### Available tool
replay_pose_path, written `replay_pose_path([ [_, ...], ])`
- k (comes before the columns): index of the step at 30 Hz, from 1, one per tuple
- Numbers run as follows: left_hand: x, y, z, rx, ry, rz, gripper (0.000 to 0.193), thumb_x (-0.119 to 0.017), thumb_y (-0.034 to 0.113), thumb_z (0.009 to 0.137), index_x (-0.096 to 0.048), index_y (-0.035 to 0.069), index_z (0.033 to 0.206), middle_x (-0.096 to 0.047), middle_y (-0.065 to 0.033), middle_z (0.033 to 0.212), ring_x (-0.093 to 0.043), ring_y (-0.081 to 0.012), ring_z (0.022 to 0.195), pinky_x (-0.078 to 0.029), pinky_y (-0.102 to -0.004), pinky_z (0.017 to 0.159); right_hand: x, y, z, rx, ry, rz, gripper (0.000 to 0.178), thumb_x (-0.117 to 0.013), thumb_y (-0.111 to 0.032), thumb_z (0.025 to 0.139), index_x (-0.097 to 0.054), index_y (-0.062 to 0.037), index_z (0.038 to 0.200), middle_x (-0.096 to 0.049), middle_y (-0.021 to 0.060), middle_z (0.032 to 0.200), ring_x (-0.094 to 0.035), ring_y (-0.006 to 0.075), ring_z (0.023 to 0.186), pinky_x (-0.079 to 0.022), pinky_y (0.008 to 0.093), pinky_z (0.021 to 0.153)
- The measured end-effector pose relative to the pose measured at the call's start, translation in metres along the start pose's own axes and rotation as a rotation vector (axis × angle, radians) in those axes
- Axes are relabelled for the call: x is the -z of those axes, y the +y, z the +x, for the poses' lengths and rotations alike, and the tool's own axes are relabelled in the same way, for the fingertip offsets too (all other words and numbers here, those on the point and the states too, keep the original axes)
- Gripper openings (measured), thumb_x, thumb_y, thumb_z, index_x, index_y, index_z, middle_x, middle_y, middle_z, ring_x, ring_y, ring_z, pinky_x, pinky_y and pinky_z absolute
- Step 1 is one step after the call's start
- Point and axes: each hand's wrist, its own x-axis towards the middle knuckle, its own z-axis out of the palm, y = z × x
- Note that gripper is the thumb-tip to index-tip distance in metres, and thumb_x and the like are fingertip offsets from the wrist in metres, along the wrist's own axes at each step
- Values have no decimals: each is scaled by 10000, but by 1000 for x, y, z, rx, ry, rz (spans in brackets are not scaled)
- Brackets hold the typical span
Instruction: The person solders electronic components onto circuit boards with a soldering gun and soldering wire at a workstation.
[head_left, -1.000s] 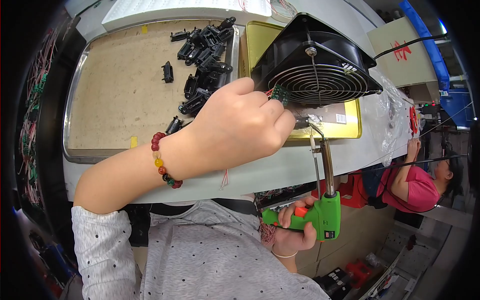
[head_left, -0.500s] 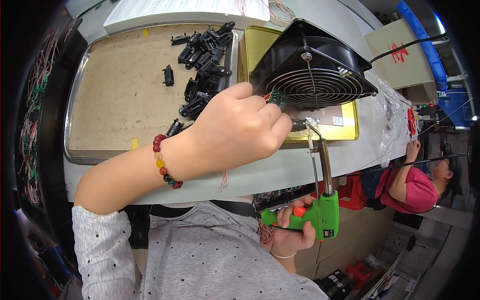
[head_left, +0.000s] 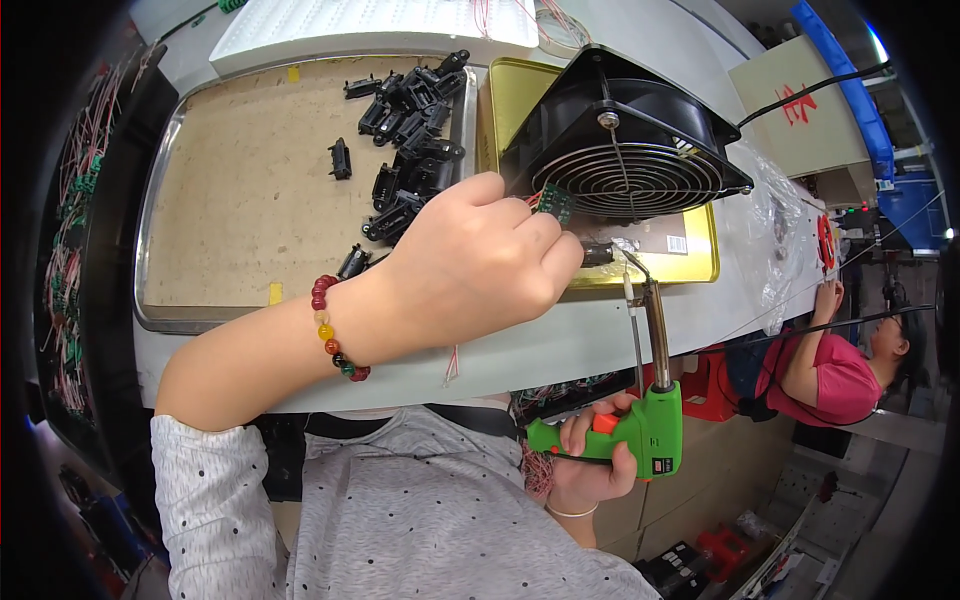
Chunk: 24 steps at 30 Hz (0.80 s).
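My left hand (head_left: 478,262), wearing a bead bracelet, is closed over the tin's near edge. Beyond its fingers pokes the end of a black cylindrical part (head_left: 597,254); the rest is hidden by the hand. A small green circuit board (head_left: 554,202) with thin wires sticks out above the knuckles. My right hand (head_left: 592,468) grips a green soldering gun (head_left: 660,432), a finger near its red trigger. The gun's bent metal tip (head_left: 634,263) reaches close to the black part's end; whether they touch I cannot tell. A thin white-ended feed tube (head_left: 630,290) runs beside the barrel.
A black fan (head_left: 630,150) stands over a gold tin tray (head_left: 706,240). To the left, a metal-rimmed tray (head_left: 230,190) holds several black plastic parts (head_left: 410,110). White foam (head_left: 370,30) lies behind. A person in pink (head_left: 835,375) sits at the right.
The whole view has shifted slightly. The soldering gun has moved a little to the right; both hands keep their grips.
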Motion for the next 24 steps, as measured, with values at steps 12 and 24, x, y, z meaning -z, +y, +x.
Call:
replay_pose_path([
  [12, 2, 2, -1, 7, -9, 10, 103, -592, 98, 610, -551, 82, 704, -450, 30, 543, -467, -96, 475, -321, -239, 462, 1, 0, 1, 11, 10, -24, 469, -518, -216, 697, -408, 35, 1078, -492, 132, 1028, -461, 170, 502, -359, 293, 459],
  [24, 82, 36, 26, 217, 119, -1748, 35, -540, -7, 698, -535, 27, 699, -465, -25, 498, -517, -198, 459, -431, -290, 472, -6, -7, -5, 28, 216, -23, 496, -525, -230, 680, -406, 19, 1093, -517, 118, 1017, -459, 168, 500, -359, 293, 460],
])
